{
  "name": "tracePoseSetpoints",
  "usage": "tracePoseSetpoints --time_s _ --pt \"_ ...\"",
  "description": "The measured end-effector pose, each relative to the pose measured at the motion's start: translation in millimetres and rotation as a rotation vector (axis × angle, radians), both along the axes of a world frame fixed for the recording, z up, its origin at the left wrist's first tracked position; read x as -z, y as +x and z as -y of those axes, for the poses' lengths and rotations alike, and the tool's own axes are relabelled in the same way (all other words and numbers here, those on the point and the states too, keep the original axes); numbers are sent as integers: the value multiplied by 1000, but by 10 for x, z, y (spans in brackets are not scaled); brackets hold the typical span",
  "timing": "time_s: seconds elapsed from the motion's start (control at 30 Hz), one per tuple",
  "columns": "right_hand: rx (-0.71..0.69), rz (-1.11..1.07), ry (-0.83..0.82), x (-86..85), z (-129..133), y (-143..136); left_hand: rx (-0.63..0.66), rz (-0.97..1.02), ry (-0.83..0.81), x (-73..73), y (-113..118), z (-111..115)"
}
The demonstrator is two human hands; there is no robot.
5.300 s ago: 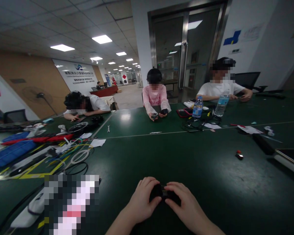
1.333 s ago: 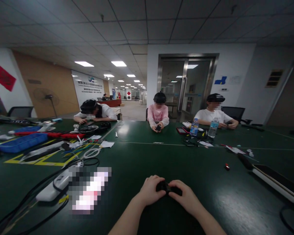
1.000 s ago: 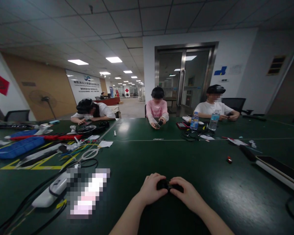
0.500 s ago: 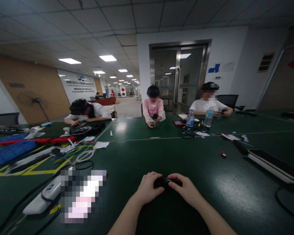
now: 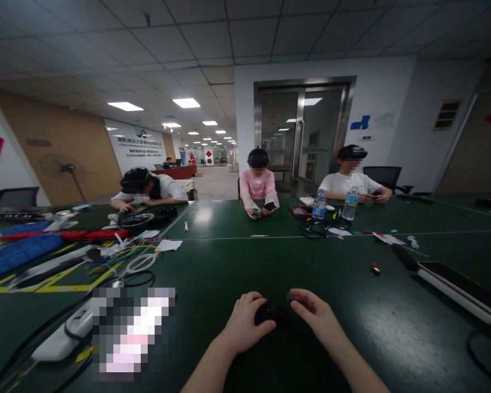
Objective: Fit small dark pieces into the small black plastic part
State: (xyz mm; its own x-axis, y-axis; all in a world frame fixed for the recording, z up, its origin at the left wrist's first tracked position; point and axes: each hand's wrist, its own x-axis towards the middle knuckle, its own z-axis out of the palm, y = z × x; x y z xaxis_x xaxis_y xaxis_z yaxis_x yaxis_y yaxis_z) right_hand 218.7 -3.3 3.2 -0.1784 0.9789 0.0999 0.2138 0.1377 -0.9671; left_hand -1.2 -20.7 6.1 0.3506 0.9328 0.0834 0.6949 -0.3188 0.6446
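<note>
In the head view, my left hand (image 5: pixel 245 323) is closed around a small black object (image 5: pixel 273 313) low over the green table (image 5: pixel 213 267). Its exact kind is too dark to make out, and my fingers cover part of it. To the right of it, my right hand (image 5: pixel 314 312) pinches a small dark piece (image 5: pixel 289 296) between thumb and fingertips. A narrow gap separates that piece from the black object.
A white power strip (image 5: pixel 61 341) and a blurred-out bright rectangle (image 5: pixel 137 333) lie to the left, beside cables and a blue tray (image 5: pixel 22 254). On the right are a tablet-like device (image 5: pixel 462 286) and a small red item (image 5: pixel 375 268). Bottles (image 5: pixel 351 204) and three people are across the table.
My right hand has drawn slightly to the right, bringing the small dark piece away from the black object. My left hand has hardly moved. The view has tilted up a little.
</note>
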Motion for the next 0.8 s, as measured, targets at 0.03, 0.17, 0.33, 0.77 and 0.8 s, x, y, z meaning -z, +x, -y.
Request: tracePoseSetpoints --time_s 0.03,0.17,0.33,0.77,0.8 --pt "20 -32 -16 -5 -1 7 1 -15 5 2 3 2" --pt "79 -124 -56 -34 -9 30 11 -42 23 -6 17 6" --pt "126 -171 -58 -47 -26 77 16 -71 4 -44 27 6" --pt "201 -294 -101 1 -71 223 29 -23 3 45 -11 -30" --pt "208 -326 -104 5 -73 225 29 -11 0 43 -13 -28"
